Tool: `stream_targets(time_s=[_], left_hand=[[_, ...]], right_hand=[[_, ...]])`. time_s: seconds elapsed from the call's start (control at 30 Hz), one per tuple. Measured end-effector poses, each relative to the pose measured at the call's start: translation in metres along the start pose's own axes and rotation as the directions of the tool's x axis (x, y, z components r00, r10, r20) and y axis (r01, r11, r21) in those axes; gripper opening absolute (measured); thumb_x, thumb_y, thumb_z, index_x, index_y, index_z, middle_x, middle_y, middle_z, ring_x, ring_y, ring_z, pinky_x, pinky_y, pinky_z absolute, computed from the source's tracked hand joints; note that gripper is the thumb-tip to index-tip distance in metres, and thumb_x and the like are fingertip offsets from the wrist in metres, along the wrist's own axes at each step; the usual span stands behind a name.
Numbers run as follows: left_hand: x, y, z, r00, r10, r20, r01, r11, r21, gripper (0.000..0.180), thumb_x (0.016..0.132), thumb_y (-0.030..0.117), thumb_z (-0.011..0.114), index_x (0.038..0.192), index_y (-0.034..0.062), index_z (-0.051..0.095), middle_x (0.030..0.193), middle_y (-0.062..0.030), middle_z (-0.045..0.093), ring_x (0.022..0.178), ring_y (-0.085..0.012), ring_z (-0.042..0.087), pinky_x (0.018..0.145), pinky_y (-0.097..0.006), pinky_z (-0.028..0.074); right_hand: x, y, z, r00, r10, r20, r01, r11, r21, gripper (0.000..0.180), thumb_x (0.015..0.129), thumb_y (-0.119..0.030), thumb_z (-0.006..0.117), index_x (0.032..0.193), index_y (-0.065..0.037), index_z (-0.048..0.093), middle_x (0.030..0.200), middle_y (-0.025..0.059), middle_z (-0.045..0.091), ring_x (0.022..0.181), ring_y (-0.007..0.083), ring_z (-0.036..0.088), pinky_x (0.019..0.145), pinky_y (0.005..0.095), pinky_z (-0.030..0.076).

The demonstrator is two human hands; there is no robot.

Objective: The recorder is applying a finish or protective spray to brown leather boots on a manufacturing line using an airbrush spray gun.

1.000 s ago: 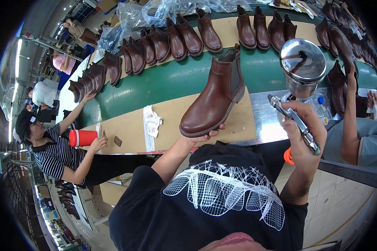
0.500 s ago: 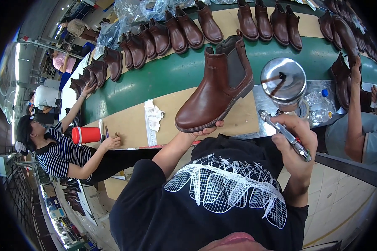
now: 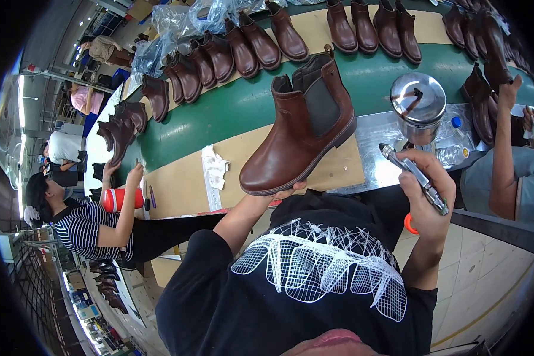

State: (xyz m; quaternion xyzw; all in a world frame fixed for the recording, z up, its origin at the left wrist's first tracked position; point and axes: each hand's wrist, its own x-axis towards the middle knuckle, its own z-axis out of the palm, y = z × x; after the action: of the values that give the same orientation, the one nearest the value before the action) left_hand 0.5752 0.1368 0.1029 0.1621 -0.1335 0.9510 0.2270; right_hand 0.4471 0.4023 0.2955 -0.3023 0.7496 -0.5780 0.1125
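A brown leather ankle boot (image 3: pixel 291 139) with a dark grey elastic side panel is held up over the table, toe to the lower left. Under its sole, the fingers of my left hand (image 3: pixel 288 191) support it; most of that hand is hidden. To the right, my right hand (image 3: pixel 430 193) is wrapped round a metal spray gun (image 3: pixel 415 173). Its nozzle end points up and leftward, apart from the boot. A shiny round metal cup (image 3: pixel 420 102) with a dark streak on its lid sits above the gun.
Several brown boots (image 3: pixel 249 47) stand in rows along the green table (image 3: pixel 225 113). Tan cardboard (image 3: pixel 184 184) carries a crumpled white cloth (image 3: pixel 215 166). Clear plastic bottles (image 3: pixel 454 155) lie at the right. A red jug (image 3: pixel 120 200) is near the striped-shirt co-worker (image 3: pixel 89 228); another person's arm (image 3: pixel 504 160) reaches in at right.
The boot has shifted slightly left and down. My right hand and the spray gun have moved a little right, away from it. The left co-worker now lifts a boot off the table's left end.
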Motion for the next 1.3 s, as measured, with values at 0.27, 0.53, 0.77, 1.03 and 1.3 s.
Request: stream_targets(time_s=[0.27, 0.53, 0.77, 1.03, 1.3], left_hand=[[0.01, -0.002, 0.008, 0.988, -0.081, -0.135, 0.075, 0.996, -0.046, 0.085, 0.087, 0.075, 0.036, 0.153, 0.0249, 0.02, 0.108, -0.0458, 0.047, 0.084, -0.0559, 0.052, 0.051, -0.052, 0.049], [0.009, -0.015, 0.01, 0.879, 0.34, -0.334, -0.227, 0.915, 0.333, 0.077, 0.088, 0.057, 0.05, 0.148, 0.0138, 0.03, 0.125, -0.0367, 0.048, 0.105, -0.0569, 0.056, 0.068, -0.063, 0.055], [0.024, -0.026, 0.01, 0.882, 0.437, -0.178, -0.328, 0.838, 0.435, 0.081, 0.082, 0.048, 0.066, 0.145, 0.0084, 0.033, 0.134, -0.0263, 0.049, 0.12, -0.0518, 0.049, 0.09, -0.065, 0.049], [0.008, -0.032, -0.009, 0.672, 0.591, -0.446, -0.244, 0.746, 0.62, 0.073, 0.086, 0.038, 0.068, 0.142, 0.0036, 0.036, 0.136, -0.0173, 0.052, 0.123, -0.03, 0.055, 0.104, -0.047, 0.047], [0.005, -0.031, -0.006, 0.646, 0.62, -0.446, -0.201, 0.702, 0.683, 0.066, 0.087, 0.034, 0.067, 0.139, 0.002, 0.04, 0.131, -0.0152, 0.057, 0.118, -0.0275, 0.059, 0.103, -0.044, 0.048]], right_hand=[[0.02, -0.012, -0.001, 0.991, -0.134, 0.001, 0.134, 0.991, -0.004, 0.023, 0.085, -0.011, 0.072, 0.103, 0.001, 0.066, 0.092, 0.0049, 0.066, 0.079, 0.0099, 0.056, 0.072, 0.0236, 0.043], [0.022, -0.003, -0.002, 0.99, -0.106, -0.096, 0.105, 0.994, -0.01, 0.026, 0.097, -0.016, 0.057, 0.114, 0.002, 0.062, 0.085, 0.0048, 0.064, 0.084, 0.0094, 0.057, 0.079, 0.0238, 0.043], [0.009, 0.005, 0.002, 0.992, -0.116, -0.05, 0.12, 0.99, 0.076, 0.02, 0.088, -0.006, 0.066, 0.107, 0.002, 0.065, 0.086, 0.0002, 0.059, 0.074, 0.0056, 0.05, 0.067, 0.0189, 0.039], [0.006, -0.004, 0.005, 0.994, -0.112, -0.002, 0.112, 0.989, 0.102, 0.027, 0.084, -0.014, 0.073, 0.106, 0.001, 0.066, 0.089, 0.0036, 0.063, 0.078, 0.0095, 0.054, 0.071, 0.022, 0.042], [0.007, -0.006, 0.007, 0.995, -0.096, -0.03, 0.098, 0.991, 0.09, 0.029, 0.083, -0.018, 0.074, 0.105, 0.0, 0.068, 0.09, 0.0066, 0.066, 0.081, 0.0124, 0.057, 0.074, 0.0251, 0.043]])
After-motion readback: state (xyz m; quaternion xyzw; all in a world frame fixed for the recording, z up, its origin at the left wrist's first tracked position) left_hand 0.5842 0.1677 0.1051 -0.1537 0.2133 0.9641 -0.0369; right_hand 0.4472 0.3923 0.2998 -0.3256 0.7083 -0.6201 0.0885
